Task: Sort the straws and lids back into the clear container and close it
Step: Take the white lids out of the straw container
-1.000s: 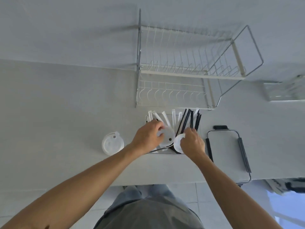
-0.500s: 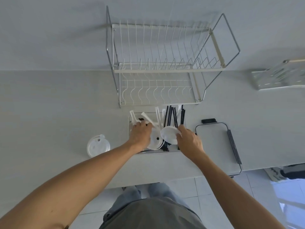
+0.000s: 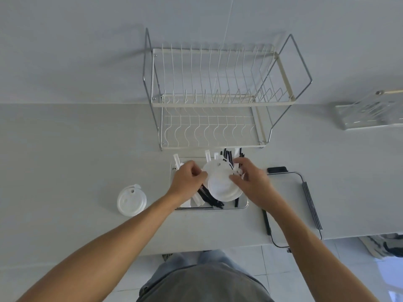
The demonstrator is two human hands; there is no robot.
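Observation:
A clear container (image 3: 243,205) sits on the counter in front of me, holding black straws (image 3: 209,198), white wrapped straws (image 3: 197,200) and a stack of white round lids (image 3: 222,184). My left hand (image 3: 188,180) is inside the container's left side, fingers pinched at the left edge of the lid stack. Over the right side, my right hand (image 3: 250,182) grips the right edge of the lids. One white lid (image 3: 131,200) lies alone on the counter to the left. The container's clear cover (image 3: 292,205) with black clips lies to the right.
A two-tier wire dish rack (image 3: 218,101) stands right behind the container against the wall. A clear acrylic stand (image 3: 368,114) sits at the far right. The counter's front edge (image 3: 196,251) runs close below my forearms, with tiled floor beyond.
The lids have come together into one stack in the container's middle, and both hands have closed in on its edges. My view has shifted, so the scene sits more to the right.

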